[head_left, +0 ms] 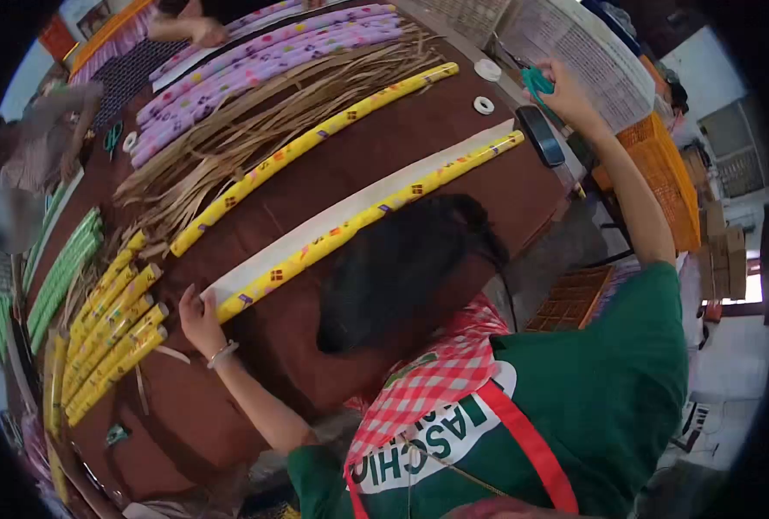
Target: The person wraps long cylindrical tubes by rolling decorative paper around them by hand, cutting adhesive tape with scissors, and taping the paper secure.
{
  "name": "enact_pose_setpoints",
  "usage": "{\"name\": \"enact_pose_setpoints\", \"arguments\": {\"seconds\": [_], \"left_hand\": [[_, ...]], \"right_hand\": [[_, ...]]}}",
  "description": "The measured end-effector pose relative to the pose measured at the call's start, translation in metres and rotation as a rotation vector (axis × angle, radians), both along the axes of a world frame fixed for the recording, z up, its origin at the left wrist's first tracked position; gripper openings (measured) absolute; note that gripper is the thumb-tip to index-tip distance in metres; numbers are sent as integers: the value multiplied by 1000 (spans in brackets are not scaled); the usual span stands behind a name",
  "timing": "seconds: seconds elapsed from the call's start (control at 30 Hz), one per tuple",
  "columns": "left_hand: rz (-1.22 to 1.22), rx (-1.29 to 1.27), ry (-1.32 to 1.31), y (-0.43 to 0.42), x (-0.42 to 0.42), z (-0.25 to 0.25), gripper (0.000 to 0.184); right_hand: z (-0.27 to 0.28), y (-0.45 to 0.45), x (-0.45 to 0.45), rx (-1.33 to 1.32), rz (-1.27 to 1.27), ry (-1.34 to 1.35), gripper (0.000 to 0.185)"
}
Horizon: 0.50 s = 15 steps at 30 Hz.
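– Along the brown tabletop (185, 415), how many yellow printed rolls (358, 225) have you got? I make it two long ones lying apart from the bunch.

– Same count here. One runs slantwise between your hands, with a pale strip (315, 225) along its far side, and the second long roll (315, 137) lies beyond it. Then you've got a yellow bunch (116, 333) off to the left, at least five in there; they overlap, so don't hold me to it.

– And your hands?

– Your left hand (201, 322) is at the left end of the nearer roll, fingers on it. Can't tell if you're gripping or just pressing. Your right hand (562, 93) is wrapped round the handles of one pair of teal scissors (536, 82), up past the roll's other end, blades pointing away from you.

– Other counts?

– Two white tape rings (488, 69) by the scissors, one dark oblong case (540, 136) right near the table's right edge. Farther off, at least four lilac rolls (306, 43), one loose spread of dry brown strips (228, 134), and several green rolls (68, 268), too blurred to count. A co-worker's hand (207, 32) is up by the lilac ones.

– Elbow room?

– Brown surface shows between your two long rolls, and more below your left wrist. A big dark shape (393, 268), too blurred to name, hides part of the near side.
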<state>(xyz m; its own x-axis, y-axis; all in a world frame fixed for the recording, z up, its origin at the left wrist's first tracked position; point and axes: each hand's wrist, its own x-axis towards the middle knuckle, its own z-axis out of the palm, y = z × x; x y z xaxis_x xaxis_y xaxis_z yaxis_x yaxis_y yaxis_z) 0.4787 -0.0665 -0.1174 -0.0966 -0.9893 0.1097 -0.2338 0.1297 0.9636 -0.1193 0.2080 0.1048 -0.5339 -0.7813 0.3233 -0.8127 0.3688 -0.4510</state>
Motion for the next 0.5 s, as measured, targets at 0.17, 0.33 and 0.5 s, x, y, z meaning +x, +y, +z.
{"name": "enact_pose_setpoints", "arguments": {"seconds": [0.17, 0.33, 0.5], "left_hand": [[47, 74, -107, -3, 8, 10, 41], [20, 186, -83, -7, 22, 7, 41], [-38, 302, -201, 4, 24, 29, 42]], "right_hand": [[-69, 47, -123, 226, -228, 70, 41], [-140, -13, -162, 263, -206, 88, 45], [-184, -63, -198, 263, -96, 129, 41]]}}
